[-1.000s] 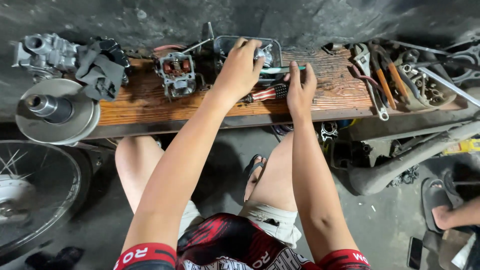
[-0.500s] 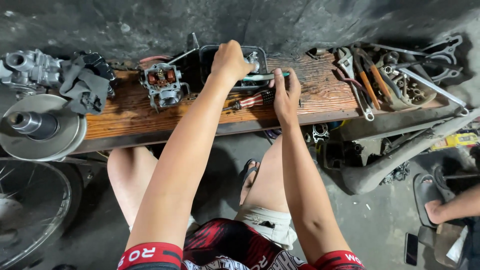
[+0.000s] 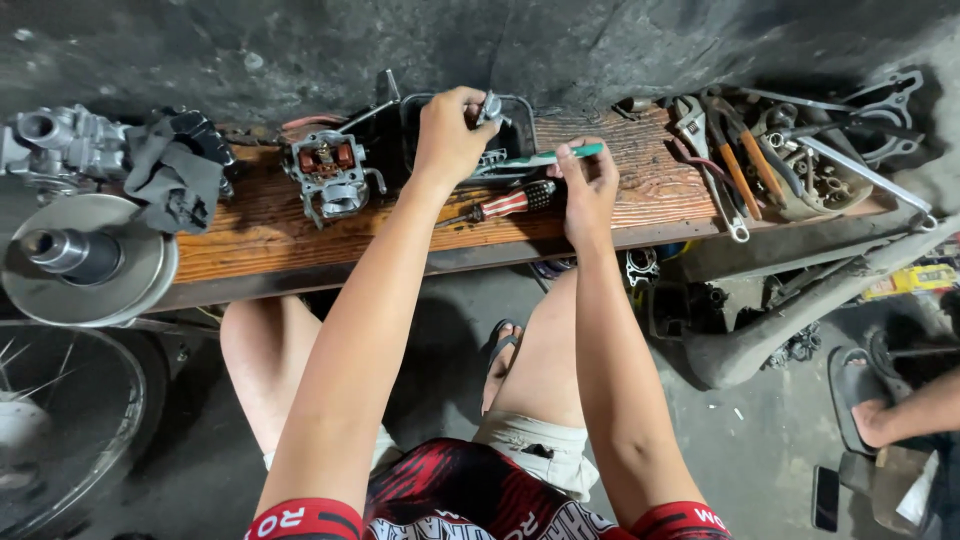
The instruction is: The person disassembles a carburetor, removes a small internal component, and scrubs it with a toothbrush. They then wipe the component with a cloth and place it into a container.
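While the left hand (image 3: 452,135) pinches a small metal part (image 3: 490,106) over the black tray (image 3: 518,128), the right hand (image 3: 588,185) grips a green-handled tool (image 3: 540,160).

Wooden worktop (image 3: 260,225). Left fingers closed on the part, held just above the tray's rim. Right fingers curled around the tool's near end, its tip pointing toward the part. Red-and-black screwdriver (image 3: 510,203) lies between the hands; carburettor body (image 3: 330,175) sits left of the tray; wrenches and pliers (image 3: 725,165) heaped well right. Judgement: keep the part steady over the tray so loose bits drop in, and guide the tool tip in straight, without forcing.
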